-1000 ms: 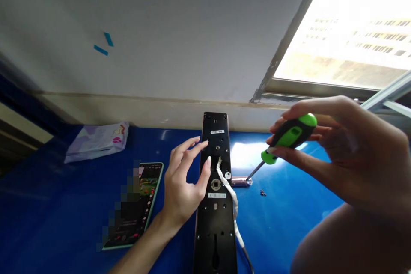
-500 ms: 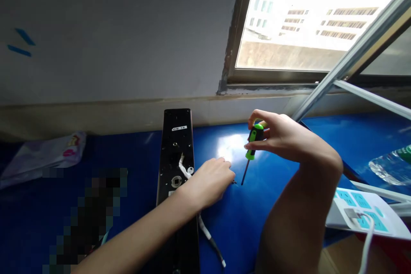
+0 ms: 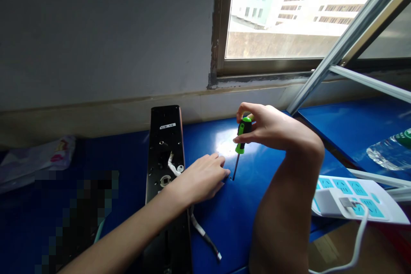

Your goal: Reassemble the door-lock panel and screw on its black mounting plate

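A long black lock panel [image 3: 164, 145] lies face down on the blue table [image 3: 250, 197], with a white wrapped cable [image 3: 199, 229] trailing off its right side. My left hand [image 3: 201, 180] reaches across the panel, fingertips pinched together on the table beside the screwdriver's tip; anything between them is too small to see. My right hand [image 3: 272, 128] grips the green and black handle of a screwdriver [image 3: 240, 143] held nearly upright, its tip touching the table.
A white power strip [image 3: 349, 199] with blue sockets and a plugged-in cable lies at the right. A clear plastic bottle [image 3: 390, 154] lies at the far right. A crumpled packet [image 3: 35, 158] sits at the far left. A wall and window frame [image 3: 221, 21] rise behind.
My view swung right. My left hand left the panel's face and went to the small screws on the table. My right hand lowered the screwdriver tip down beside them.
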Tool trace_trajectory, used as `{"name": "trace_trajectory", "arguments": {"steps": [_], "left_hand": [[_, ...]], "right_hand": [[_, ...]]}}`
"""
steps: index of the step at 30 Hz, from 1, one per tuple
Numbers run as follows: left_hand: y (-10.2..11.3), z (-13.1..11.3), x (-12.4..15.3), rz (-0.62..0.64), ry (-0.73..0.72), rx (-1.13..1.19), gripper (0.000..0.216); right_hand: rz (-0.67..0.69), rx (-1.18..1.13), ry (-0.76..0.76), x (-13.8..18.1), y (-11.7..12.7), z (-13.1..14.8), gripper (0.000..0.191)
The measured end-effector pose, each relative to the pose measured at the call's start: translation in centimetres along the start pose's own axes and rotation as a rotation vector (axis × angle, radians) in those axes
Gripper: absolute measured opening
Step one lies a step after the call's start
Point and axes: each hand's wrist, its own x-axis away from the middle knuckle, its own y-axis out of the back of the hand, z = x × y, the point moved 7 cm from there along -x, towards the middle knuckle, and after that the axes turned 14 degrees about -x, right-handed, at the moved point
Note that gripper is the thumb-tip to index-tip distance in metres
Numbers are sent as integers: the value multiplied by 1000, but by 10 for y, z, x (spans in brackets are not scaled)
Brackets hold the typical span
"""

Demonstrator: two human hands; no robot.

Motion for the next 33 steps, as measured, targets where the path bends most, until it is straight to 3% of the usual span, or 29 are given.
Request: {"name": "trace_trajectory", "arguments": {"steps": [10, 19, 25, 33], "left_hand": [[1, -1, 2, 77, -1, -3, 22], [4, -1, 2, 29, -17, 38, 21], [5, 4, 2, -83, 19, 57, 19], [7, 4, 3, -95, 19, 51, 14]], "right_hand": [[8, -20, -22, -1, -2, -3, 35], [5, -63, -38, 2, -1, -5, 35], [-20, -51, -9, 6, 1, -5, 35], [-33, -97, 11, 10, 4, -2, 35]]}}
